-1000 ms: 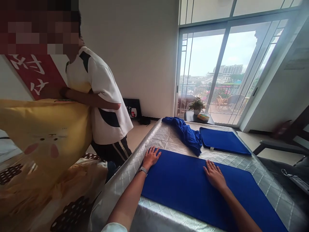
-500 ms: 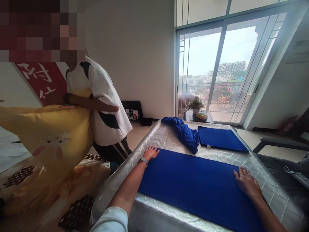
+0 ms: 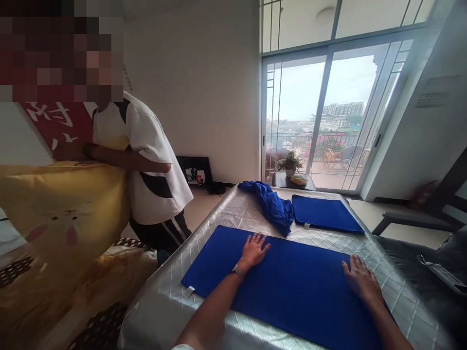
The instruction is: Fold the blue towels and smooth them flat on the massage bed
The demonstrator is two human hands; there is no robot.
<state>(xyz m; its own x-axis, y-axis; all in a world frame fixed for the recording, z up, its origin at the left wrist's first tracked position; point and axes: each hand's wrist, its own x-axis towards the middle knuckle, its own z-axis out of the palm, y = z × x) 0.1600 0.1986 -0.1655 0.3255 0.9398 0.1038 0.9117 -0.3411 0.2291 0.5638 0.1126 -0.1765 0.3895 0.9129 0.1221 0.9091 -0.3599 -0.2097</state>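
A large blue rectangular cloth (image 3: 292,287) lies flat on the silver quilted table cover (image 3: 219,214), with a small white tag (image 3: 189,291) at its left corner. My left hand (image 3: 254,249) rests palm down on the cloth, left of its middle, fingers spread. Near the cloth's right end my right hand (image 3: 362,276) also lies flat, its fingers stretched out over the far edge. Beyond them are a smaller blue folded cloth (image 3: 326,214) with a white tag and a crumpled blue cloth (image 3: 270,204).
At the left a person (image 3: 153,165) in a white and black shirt leans over a yellow pillow (image 3: 73,209). A potted plant (image 3: 290,165) stands on a chair by the sliding glass door. A dark sofa (image 3: 404,262) borders the right side.
My left hand has slid right from the cloth's far left corner onto its surface, and the left end with its tag now shows. My right hand stays near the right end. The view has shifted slightly.
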